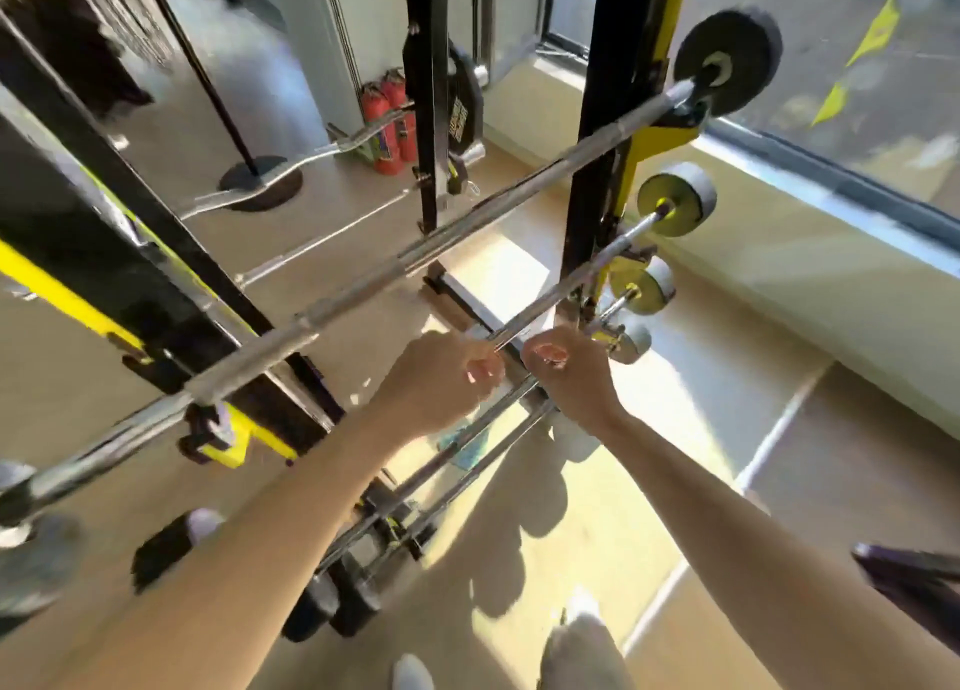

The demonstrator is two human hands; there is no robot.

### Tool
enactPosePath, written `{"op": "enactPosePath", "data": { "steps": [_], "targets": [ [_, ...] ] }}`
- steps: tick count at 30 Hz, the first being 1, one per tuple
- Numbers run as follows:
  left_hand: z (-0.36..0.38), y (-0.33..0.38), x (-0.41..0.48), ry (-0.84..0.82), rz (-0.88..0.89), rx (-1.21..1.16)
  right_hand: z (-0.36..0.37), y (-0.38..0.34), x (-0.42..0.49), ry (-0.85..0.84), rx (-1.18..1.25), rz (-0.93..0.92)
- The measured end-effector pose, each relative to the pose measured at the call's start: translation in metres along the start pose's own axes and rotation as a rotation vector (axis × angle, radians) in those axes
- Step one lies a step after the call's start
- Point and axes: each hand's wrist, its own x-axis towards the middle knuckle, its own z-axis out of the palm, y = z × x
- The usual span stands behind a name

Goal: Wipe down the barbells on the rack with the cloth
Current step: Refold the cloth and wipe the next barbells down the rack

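left hand (pixel 441 377), right hand (pixel 571 372), fingers curled round one barbell (pixel 571 285), four barbells (pixel 519 194) racked

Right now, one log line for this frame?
left hand: curled round second barbell | right hand: curled close beside, hold unclear | cloth: not clearly visible | top barbell: racked, untouched
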Motion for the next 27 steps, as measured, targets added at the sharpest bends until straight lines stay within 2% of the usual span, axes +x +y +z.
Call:
{"op": "enactPosePath", "data": {
  "steps": [4,9,12,22,27],
  "targets": [
    [0.094,-0.015,0.020,-0.111,-0.172,-0.079,0.007,0.070,-0.016,-0.073,0.043,0.118],
    [0.222,-0.046,0.060,-0.173,-0.351,-0.130,0.032,0.194,-0.016,-0.223,0.051,0.249],
    [0.297,-0.076,0.077,-0.218,-0.464,-0.169,0.057,0.261,-0.021,-0.252,0.021,0.338],
    [0.604,-0.252,0.147,-0.339,-0.564,-0.169,0.230,0.541,-0.052,-0.363,-0.047,0.457],
    [0.715,-0.344,0.192,-0.318,-0.658,-0.131,0.307,0.644,-0.051,-0.399,-0.042,0.516]
  ]
}}
